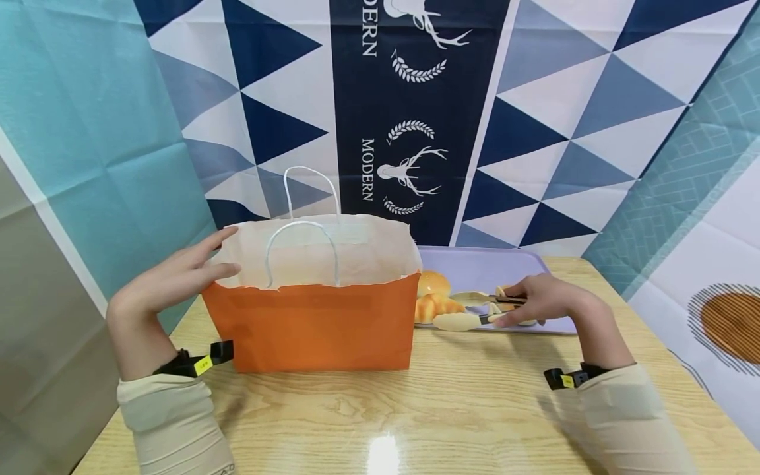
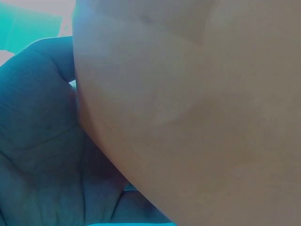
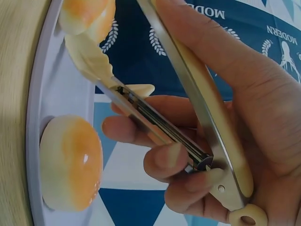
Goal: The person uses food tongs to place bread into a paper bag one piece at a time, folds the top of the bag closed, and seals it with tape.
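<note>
An orange paper bag (image 1: 320, 330) with a pale inside and white handles stands upright on the table. At its left end my left hand (image 1: 172, 274) holds the rim, thumb and a finger over the top edge; the other fingers are hidden. In the left wrist view, the bag (image 2: 188, 113) covers part of that hand. My right hand (image 1: 549, 300) grips cream-coloured tongs (image 1: 457, 321), whose tips are spread apart beside a croissant (image 1: 436, 307). Behind it sits a round bun (image 1: 433, 284). Another bun (image 3: 70, 162) shows in the right wrist view.
A lilac tray (image 1: 475, 258) carries the bread behind and right of the bag, which hides its left part. The wooden table (image 1: 356, 419) extends in front. A patterned cloth (image 1: 285, 72) hangs close behind.
</note>
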{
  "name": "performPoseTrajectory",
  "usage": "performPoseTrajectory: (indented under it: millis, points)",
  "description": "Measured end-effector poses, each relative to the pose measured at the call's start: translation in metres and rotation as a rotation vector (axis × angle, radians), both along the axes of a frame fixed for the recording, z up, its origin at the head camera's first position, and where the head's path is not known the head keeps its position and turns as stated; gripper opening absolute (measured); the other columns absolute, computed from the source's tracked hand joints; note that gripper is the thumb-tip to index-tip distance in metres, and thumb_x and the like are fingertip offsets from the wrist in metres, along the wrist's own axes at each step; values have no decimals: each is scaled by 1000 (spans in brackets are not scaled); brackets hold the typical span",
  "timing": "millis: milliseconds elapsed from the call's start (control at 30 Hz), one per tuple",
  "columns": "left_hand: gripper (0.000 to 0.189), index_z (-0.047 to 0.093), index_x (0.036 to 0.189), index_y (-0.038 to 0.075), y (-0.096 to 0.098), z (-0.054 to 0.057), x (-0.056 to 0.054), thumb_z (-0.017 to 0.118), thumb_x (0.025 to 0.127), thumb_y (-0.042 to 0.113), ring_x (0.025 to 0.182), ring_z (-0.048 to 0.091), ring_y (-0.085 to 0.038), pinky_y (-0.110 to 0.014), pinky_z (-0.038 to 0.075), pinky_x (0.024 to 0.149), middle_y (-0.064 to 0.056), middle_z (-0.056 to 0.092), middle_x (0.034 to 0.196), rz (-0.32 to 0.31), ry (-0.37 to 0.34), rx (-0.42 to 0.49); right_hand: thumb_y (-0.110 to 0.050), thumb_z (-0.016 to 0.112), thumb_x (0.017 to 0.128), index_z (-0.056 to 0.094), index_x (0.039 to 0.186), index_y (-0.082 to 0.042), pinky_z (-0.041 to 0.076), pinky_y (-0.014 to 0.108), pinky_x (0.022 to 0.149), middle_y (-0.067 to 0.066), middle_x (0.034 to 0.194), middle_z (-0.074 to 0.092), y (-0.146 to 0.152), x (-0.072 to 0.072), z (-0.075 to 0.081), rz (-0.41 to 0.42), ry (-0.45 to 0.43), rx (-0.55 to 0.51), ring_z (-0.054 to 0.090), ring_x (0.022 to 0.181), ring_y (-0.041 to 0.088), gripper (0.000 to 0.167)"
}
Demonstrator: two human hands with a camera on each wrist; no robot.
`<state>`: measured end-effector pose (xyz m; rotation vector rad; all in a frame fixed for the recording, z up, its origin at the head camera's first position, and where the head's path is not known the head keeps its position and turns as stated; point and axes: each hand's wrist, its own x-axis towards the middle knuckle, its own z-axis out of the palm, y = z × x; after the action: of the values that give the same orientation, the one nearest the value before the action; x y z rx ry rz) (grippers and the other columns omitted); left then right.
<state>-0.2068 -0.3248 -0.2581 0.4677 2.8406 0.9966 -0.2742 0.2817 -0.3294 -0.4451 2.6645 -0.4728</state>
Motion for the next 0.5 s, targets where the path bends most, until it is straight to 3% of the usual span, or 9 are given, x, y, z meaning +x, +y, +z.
performPoseTrajectory:
  millis: [100,167,267,367,500]
  points:
    - [80,10,171,13,-1,0,0,52,110,40,153,21,-54,-81,23,113,-26,14,174,0,-2,4,-60,83,85,61,146,3,54,37,66,5,99,69,0,0,-1,7,11,12,64,60,21,90]
    - [80,10,171,12,-1,0,1,52,110,40,153,21,-54,-81,23,113,-26,13,174,-1,-4,9,-60,82,86,69,137,-2,54,36,66,1,89,65,-1,1,0,11,16,15,64,60,21,79]
    - [80,10,171,12,-1,0,1,53,110,39,152,21,-53,-81,23,113,-26,14,173,-2,-3,14,-58,83,87,74,103,-10,56,37,63,-3,76,53,-5,5,3,28,30,-5,63,60,19,51]
    - [80,10,171,11,-2,0,1,53,110,39,153,21,-53,-81,23,113,-26,14,173,-4,-1,11,-55,83,88,60,81,-15,56,36,59,-6,69,41,-8,8,7,53,56,-22,62,59,18,47]
    - [80,9,171,12,-3,0,0,52,110,40,153,20,-53,-81,22,113,-25,12,174,-9,-1,3,-55,83,88,61,79,-17,55,33,56,-6,68,43,-11,12,11,68,84,-14,61,58,17,45]
